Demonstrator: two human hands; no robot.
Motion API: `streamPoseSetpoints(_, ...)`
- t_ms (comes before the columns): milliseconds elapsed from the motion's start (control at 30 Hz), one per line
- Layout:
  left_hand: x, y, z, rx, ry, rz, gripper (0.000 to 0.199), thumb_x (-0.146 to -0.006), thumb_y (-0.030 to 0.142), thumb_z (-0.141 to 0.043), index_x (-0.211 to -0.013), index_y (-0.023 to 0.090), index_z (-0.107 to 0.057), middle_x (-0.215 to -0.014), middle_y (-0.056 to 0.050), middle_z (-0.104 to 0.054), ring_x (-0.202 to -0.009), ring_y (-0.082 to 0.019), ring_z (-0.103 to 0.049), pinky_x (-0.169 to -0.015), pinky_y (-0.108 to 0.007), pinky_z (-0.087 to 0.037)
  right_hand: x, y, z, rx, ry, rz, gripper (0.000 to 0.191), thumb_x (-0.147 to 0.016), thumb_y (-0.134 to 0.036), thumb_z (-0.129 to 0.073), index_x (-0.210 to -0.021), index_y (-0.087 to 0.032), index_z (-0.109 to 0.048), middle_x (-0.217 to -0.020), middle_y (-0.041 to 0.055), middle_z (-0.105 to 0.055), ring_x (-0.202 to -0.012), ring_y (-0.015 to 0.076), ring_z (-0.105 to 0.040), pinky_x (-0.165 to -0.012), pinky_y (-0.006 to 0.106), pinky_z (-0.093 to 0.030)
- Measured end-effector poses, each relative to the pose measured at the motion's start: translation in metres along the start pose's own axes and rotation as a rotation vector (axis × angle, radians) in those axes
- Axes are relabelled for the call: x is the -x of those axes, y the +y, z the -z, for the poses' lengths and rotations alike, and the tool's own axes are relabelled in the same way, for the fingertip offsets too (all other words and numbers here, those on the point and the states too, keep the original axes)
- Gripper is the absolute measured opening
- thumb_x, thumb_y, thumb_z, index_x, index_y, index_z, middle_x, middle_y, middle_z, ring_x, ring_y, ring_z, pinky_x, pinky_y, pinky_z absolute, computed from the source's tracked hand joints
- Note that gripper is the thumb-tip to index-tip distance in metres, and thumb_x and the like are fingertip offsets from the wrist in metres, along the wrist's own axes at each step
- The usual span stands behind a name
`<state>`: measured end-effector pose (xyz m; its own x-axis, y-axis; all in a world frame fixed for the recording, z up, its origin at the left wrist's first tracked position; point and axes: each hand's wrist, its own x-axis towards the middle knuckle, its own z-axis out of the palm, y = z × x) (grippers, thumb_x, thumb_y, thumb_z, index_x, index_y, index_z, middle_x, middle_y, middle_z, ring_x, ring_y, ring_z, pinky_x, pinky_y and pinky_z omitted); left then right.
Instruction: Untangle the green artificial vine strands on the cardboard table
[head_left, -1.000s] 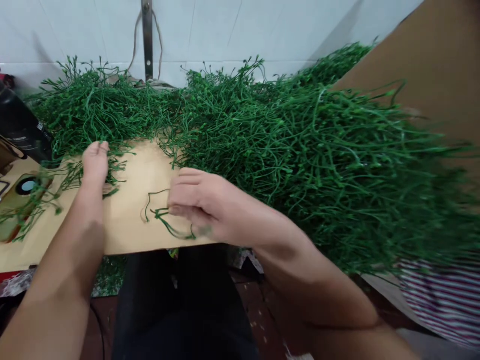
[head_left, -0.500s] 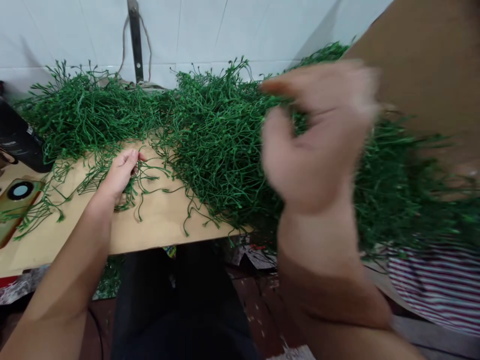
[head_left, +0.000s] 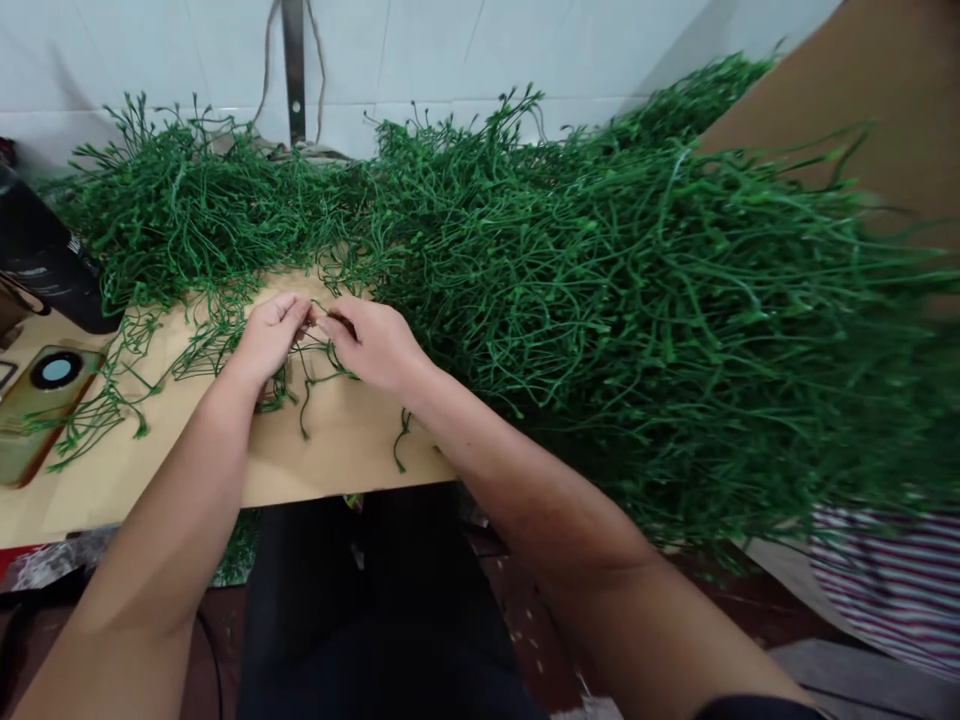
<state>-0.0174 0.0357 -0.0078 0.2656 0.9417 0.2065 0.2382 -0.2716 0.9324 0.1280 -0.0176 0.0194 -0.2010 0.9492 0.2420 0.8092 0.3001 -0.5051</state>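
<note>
Right hand (head_left: pixel 373 342) back by left hand (head_left: pixel 274 328), green stems (head_left: pixel 308 382) in both grasps; tan board (head_left: pixel 345 455) below, white wall (head_left: pixel 517 50) behind

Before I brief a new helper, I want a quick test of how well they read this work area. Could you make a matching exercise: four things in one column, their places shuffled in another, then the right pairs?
Things
1. phone
2. metal bar
3. left hand
4. larger heap of green stems

Places
A. close beside the right hand
B. in front of the brown panel
C. flat at the far left of the tan board
D. upright at the white wall

Pairs: 1-C, 2-D, 3-A, 4-B
</note>
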Motion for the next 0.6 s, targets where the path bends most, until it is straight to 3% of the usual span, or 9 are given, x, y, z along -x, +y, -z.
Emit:
streamPoseSetpoints(333,-0.002,-0.003,-0.001,-0.178,0.063,0.012,0.023,-0.080,0.020,-0.050,-0.058,0.016,-0.054,-0.050,0.004,-0.042,-0.053,-0.010,-0.036,-0.056,-0.024,-0.030,0.010,0.011,0.002,-0.174,-0.121,0.000,0.032,-0.087,-0.026,-0.049,-0.061,-0.018,-0.033,-0.057,-0.0047,-0.035,-0.055,0.0075,-0.028,-0.057,0.025,-0.020)
streamPoseSetpoints(600,-0.006,-0.020,-0.004,-0.325,0.019,-0.021,0.021,-0.079,0.030,-0.052,-0.063,0.017,-0.057,-0.058,0.002,-0.050,-0.061,-0.013,-0.044,-0.064,-0.025,-0.033,0.020,0.014,0.008,-0.217,-0.138,-0.014,0.033,-0.091,-0.022,-0.041,-0.061,-0.018,-0.029,-0.061,-0.0034,-0.034,-0.060,0.0084,-0.030,-0.061,0.026,-0.022)
